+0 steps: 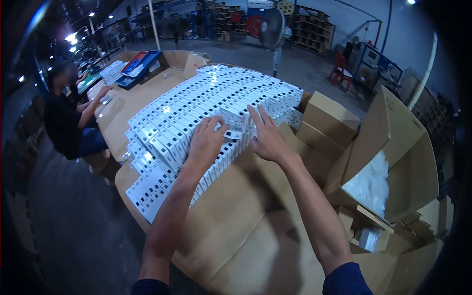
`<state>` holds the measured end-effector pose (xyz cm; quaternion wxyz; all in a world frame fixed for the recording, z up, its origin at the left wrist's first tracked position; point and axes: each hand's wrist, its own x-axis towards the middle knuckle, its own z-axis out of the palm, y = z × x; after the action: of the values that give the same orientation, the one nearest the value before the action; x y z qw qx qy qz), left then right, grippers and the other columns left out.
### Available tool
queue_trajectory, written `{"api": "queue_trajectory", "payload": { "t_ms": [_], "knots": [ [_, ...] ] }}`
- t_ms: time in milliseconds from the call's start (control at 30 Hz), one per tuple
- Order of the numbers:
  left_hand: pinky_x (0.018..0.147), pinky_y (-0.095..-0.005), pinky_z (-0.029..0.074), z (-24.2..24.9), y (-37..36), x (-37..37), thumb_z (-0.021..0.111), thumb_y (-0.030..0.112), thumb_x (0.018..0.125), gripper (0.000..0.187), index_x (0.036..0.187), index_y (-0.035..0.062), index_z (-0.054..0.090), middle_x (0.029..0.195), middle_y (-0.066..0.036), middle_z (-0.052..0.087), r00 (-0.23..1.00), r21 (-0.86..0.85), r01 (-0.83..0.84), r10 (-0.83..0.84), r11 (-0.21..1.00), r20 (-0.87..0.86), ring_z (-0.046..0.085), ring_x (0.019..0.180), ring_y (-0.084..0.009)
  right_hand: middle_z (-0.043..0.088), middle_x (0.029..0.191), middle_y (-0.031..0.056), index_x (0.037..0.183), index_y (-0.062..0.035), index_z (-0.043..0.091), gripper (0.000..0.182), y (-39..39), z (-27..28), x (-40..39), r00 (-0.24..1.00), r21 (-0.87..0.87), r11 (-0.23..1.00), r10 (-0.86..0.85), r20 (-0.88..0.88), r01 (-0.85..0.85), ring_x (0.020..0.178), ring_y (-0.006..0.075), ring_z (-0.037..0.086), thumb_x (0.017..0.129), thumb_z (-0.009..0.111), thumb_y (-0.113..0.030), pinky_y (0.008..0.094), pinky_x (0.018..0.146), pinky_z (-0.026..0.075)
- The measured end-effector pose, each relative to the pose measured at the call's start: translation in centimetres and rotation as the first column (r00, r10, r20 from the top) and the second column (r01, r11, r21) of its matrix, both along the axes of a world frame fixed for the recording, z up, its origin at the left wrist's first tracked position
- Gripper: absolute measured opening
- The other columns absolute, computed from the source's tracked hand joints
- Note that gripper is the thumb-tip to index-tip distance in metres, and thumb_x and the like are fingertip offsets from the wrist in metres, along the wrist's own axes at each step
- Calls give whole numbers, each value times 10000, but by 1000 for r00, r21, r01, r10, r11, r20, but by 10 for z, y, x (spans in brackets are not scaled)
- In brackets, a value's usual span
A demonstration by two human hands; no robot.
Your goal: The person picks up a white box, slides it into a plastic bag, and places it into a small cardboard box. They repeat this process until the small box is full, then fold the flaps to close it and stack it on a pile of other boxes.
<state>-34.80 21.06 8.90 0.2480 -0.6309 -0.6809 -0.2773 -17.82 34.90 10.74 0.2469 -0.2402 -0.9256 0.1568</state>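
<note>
Rows of white boxes with small dark squares (172, 108) stand stacked on a cardboard-covered table (236, 231). My left hand (207, 139) rests with bent fingers on the front rows, its fingertips at the left edge of a gap. Inside that gap a white box (233, 134) lies tilted between my hands. On the gap's right side, my right hand (268, 136) touches the boxes with its fingers extended and apart. Whether my left fingers grip a box is hard to make out.
Closed brown cartons (330, 120) stand right of the stack, beside an open carton (413, 162) holding clear plastic bags (369, 184). A co-worker (71, 113) sits at the left near a blue tray (140, 69). A fan (271, 28) stands behind the table.
</note>
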Motion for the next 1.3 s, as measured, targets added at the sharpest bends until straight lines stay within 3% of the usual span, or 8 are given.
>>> {"api": "queue_trajectory", "payload": {
  "t_ms": [133,200,300,533,667,833,1033,1300],
  "knots": [
    [972,-450,517,16,-33,57,748,-89,773,399,1149,35,701,1243,-169,610,972,119,125,-146,985,184,616,1149,-369,478,1505,282,1655,-141,233,798,-23,11,76,972,-345,922,107,-210,-176,1238,370,601,990,663,-241,430,997,548],
    [935,-440,540,26,-43,94,726,-112,782,379,1138,19,715,1237,-190,614,938,161,213,-247,964,243,657,1092,-375,585,1355,181,1659,-151,235,759,-57,53,132,980,-825,528,124,-159,-201,1104,225,640,1043,632,-348,349,865,587],
    [941,-455,563,40,-52,165,759,-136,742,382,1093,10,726,1197,-183,615,897,195,398,-425,896,122,656,1128,-370,620,1239,106,1652,-189,284,669,-80,36,193,882,-839,297,23,-471,-456,1020,133,625,1078,588,-346,301,781,594],
    [922,-453,550,90,-3,297,713,-77,841,333,1159,7,664,1149,-167,616,563,7,786,-720,619,406,641,1090,-370,689,1055,32,1251,-42,658,219,-74,49,350,781,-762,551,-286,-555,-340,903,91,657,1078,555,-127,252,775,546],
    [923,-465,525,87,101,351,697,6,881,248,1128,-4,674,1069,-197,693,555,-77,820,-755,567,348,653,1065,-411,718,1066,73,1196,6,701,290,-14,54,429,827,-249,924,-374,-420,291,975,133,616,974,515,19,300,901,488],
    [987,-479,523,44,272,412,701,6,851,346,1195,4,661,1190,-195,682,779,-321,622,-608,714,154,626,1131,-421,495,1453,287,1254,-49,702,360,31,48,452,629,-218,729,-675,-386,649,1293,424,556,924,560,-50,451,1107,439],
    [995,-479,533,-4,351,434,682,49,859,399,1257,81,668,1291,-182,651,663,-374,673,-745,638,-78,619,1189,-432,467,1499,300,1276,-58,697,387,53,35,455,602,-279,745,-658,-453,606,1372,440,503,907,579,-56,447,1165,399],
    [824,-424,545,43,296,417,699,125,933,185,1054,-10,664,1022,-209,720,585,-151,777,-612,612,532,720,913,-353,430,1523,315,1284,0,679,499,66,35,450,638,-65,728,-636,-433,682,1360,460,505,822,789,-152,478,1148,415]
  ]
}}
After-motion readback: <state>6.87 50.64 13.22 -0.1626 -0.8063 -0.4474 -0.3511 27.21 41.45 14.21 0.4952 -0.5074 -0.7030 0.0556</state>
